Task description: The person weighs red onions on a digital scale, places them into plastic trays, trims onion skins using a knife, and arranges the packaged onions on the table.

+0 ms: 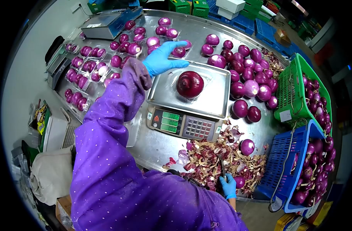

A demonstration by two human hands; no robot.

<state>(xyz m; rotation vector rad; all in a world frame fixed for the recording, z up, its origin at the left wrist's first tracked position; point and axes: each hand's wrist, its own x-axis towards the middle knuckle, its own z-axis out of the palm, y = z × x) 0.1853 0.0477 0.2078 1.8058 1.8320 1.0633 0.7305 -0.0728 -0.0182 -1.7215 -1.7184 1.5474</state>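
My left hand, in a blue glove, is open above the far left edge of the scale, thumb and fingers spread. A red onion shows in the gap between them; whether they touch it I cannot tell. A large dark red onion sits on clear plastic on the scale's metal pan. The green displays are lit. Low in view, my gloved right hand is closed around what looks like a knife, its dark narrow blade pointing away over onion peelings. An onion lies beside that hand.
Clear trays of onions cover the table's left side. Loose onions lie right of the scale. Peelings are heaped in front. A green crate and a blue crate of onions stand at right. Another scale stands far left.
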